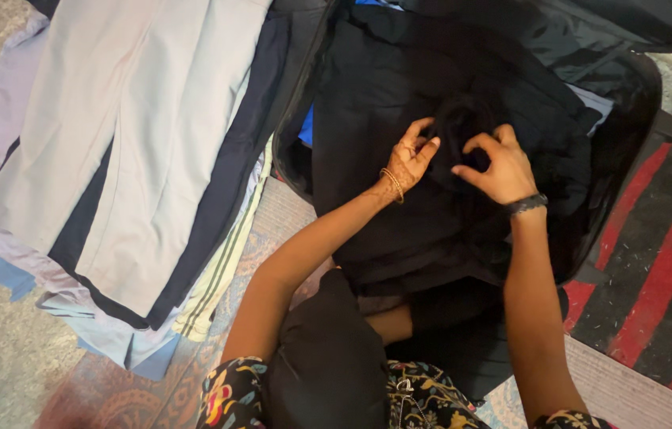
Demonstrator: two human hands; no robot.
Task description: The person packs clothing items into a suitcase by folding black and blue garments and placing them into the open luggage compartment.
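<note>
Left hand (411, 155) is pinching black cloth (455, 127) atop the suitcase (630, 103), fingers half curled. Right hand (499, 167) is gripping the same cloth, fingers bent.

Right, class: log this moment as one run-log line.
left hand: pinching black garment | right hand: pinching same garment | garment: in open suitcase | beside: folded clothes pile

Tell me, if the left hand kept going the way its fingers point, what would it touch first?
Most likely the black garment in the suitcase: the left hand points up and right at a dark bunched fold, with the right hand just beyond. Depth is hard to judge.
</note>
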